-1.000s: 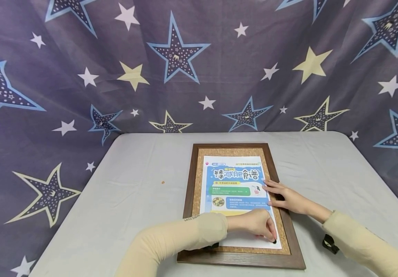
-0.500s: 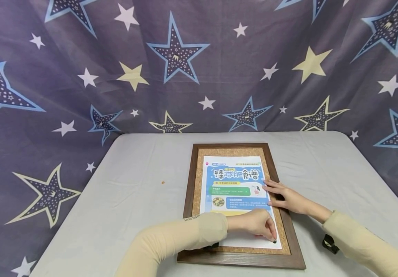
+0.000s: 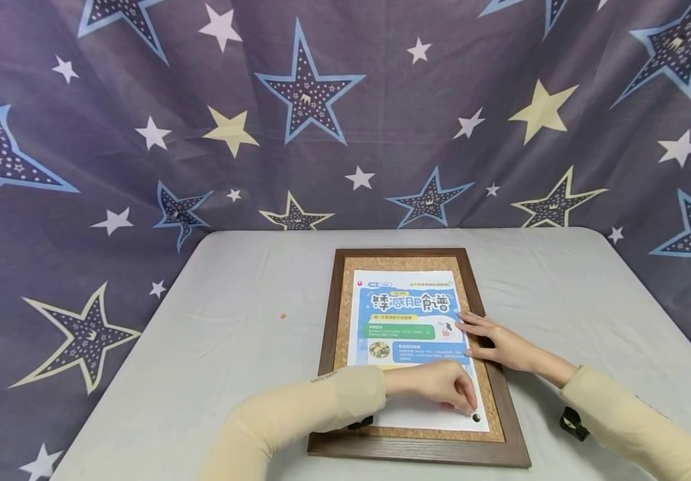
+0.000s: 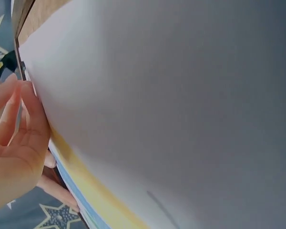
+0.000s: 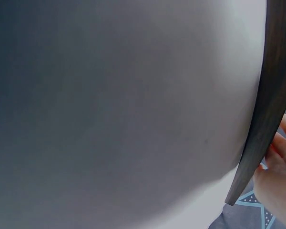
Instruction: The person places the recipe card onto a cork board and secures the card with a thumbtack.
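Observation:
A printed sheet (image 3: 420,414) with a blue heading lies on a cork board (image 3: 405,263) with a dark wooden frame (image 3: 417,453). At the sheet's lower right corner sits a dark round pushpin (image 3: 476,418). My left hand (image 3: 446,386) is just up and left of this pin, fingertips close together but apart from it. In the left wrist view, the left hand (image 4: 19,129) has thumb and fingers loosely bent with nothing between them. My right hand (image 3: 504,346) rests over the frame's right side, straight fingertips on the sheet's right edge.
A pink-red pin (image 3: 359,284) marks the sheet's upper left corner, and a small greenish spot its upper right. The board lies on a light grey tabletop (image 3: 243,374). A tiny orange-brown spot (image 3: 283,316) is left of the board. A star-patterned curtain (image 3: 333,160) hangs behind.
My left hand has come off the dark pushpin, drawing back slightly up and left, so that more of the pin shows. The right hand stays where it was.

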The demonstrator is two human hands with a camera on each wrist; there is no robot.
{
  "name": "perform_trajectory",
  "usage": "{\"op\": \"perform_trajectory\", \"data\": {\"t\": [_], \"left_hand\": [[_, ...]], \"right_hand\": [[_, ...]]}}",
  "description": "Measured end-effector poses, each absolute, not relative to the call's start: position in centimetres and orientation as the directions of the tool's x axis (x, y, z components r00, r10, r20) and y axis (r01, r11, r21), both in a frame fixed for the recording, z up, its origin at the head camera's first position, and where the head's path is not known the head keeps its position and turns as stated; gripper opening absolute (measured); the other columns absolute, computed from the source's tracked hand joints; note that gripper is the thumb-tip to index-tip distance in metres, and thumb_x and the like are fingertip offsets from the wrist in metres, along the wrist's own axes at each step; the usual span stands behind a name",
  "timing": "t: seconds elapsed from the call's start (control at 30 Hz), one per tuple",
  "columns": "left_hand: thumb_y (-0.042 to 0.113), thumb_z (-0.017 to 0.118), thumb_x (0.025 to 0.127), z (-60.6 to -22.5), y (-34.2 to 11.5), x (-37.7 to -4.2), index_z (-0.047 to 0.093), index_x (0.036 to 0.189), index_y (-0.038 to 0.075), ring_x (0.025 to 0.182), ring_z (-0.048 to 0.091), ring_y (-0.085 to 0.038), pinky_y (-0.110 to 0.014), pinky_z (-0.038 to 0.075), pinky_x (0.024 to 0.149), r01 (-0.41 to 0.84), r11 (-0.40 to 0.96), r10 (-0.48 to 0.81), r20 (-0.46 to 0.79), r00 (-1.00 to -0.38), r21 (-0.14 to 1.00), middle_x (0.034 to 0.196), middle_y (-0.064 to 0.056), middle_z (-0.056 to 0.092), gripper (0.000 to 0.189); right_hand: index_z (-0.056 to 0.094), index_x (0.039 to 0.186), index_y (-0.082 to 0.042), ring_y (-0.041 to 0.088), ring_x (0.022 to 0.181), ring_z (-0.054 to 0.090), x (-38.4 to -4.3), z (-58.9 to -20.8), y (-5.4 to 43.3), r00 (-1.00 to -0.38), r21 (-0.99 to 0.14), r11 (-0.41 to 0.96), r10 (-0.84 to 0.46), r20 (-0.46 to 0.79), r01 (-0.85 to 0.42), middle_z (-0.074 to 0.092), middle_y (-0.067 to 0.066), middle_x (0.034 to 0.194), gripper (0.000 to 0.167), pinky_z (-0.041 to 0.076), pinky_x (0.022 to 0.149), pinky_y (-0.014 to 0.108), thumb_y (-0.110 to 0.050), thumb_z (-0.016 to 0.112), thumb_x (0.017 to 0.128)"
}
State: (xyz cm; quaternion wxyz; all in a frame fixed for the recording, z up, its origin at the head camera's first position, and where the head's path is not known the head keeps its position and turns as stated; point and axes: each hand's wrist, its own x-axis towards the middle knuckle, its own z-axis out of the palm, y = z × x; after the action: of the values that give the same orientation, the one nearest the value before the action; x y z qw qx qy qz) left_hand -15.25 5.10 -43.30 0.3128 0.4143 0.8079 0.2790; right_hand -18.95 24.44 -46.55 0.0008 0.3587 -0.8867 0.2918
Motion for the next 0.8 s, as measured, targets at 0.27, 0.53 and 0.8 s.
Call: {"op": "perform_trajectory", "data": {"t": [0.27, 0.53, 0.8], "left_hand": [[0.006, 0.064, 0.079, -42.8, 3.8, -15.5, 0.068, 0.084, 0.002, 0.049, 0.051, 0.000, -0.012, 0.044, 0.049, 0.468, 0.489, 0.851, -0.286, -0.440, 0.736, 0.071, 0.000, 0.067, 0.007], [0.002, 0.062, 0.080, -42.2, 1.9, -16.2, 0.066, 0.087, -0.001, 0.058, 0.058, -0.005, -0.017, 0.049, 0.054, 0.391, 0.442, 0.860, -0.257, -0.441, 0.808, 0.073, -0.003, 0.066, 0.009], [0.007, 0.063, 0.079, -41.4, -0.4, -17.0, 0.068, 0.089, 0.004, 0.061, 0.056, -0.001, -0.014, 0.046, 0.058, 0.446, 0.435, 0.844, -0.182, -0.504, 0.782, 0.073, 0.004, 0.064, 0.011]], "right_hand": [[0.049, 0.121, 0.006, 0.049, 0.119, 0.029, -19.0, -46.5, 24.4, -0.748, -0.512, 0.584, -0.634, 0.199, -0.631, 0.037, 0.027, 0.131, 0.052, 0.027, 0.092, 0.056, -0.020, 0.065, 0.079], [0.049, 0.121, 0.006, 0.047, 0.119, 0.030, -18.9, -46.5, 24.4, -0.739, -0.500, 0.579, -0.639, 0.214, -0.645, 0.037, 0.027, 0.131, 0.051, 0.025, 0.101, 0.036, -0.021, 0.064, 0.080], [0.047, 0.122, 0.007, 0.049, 0.119, 0.027, -18.9, -46.4, 24.4, -0.745, -0.529, 0.574, -0.642, 0.183, -0.625, 0.035, 0.028, 0.132, 0.053, 0.026, 0.090, 0.059, -0.021, 0.063, 0.081]]}}
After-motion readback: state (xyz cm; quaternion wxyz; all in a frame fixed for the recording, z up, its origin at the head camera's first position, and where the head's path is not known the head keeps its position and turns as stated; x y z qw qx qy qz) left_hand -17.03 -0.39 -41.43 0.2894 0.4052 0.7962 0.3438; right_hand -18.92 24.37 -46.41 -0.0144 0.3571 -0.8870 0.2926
